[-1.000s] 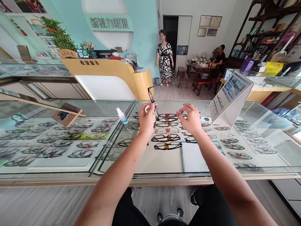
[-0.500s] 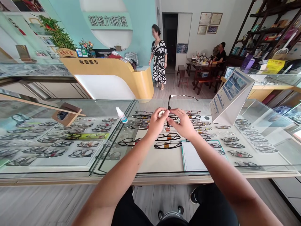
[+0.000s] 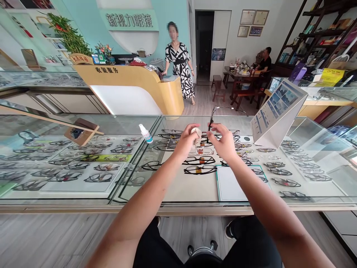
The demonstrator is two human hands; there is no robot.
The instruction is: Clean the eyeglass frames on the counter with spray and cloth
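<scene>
Over the glass counter, my left hand (image 3: pixel 186 140) is closed around a crumpled off-white cloth (image 3: pixel 196 136). To its right, my right hand (image 3: pixel 222 141) pinches a pair of dark-framed eyeglasses (image 3: pixel 211 120) with thumb and fingers. One temple of the glasses extends up and to the right above the hand. The cloth and the glasses are apart, with a small gap between the hands. My fingers hide part of the frame. Beneath both hands, rows of eyeglasses (image 3: pixel 199 169) lie inside the display case.
A white spray bottle (image 3: pixel 145 134) with a blue label stands on the counter (image 3: pixel 156 123) to the left. A wooden stand (image 3: pixel 83 132) is farther left. A folded display card (image 3: pixel 279 115) stands at right. One person (image 3: pixel 180 63) stands by the yellow desk; another (image 3: pixel 264 59) sits at the back table.
My hands have moved apart: the glasses went right with my right hand, and the cloth stayed in my left. The standing person has shifted left and put a hand on the desk.
</scene>
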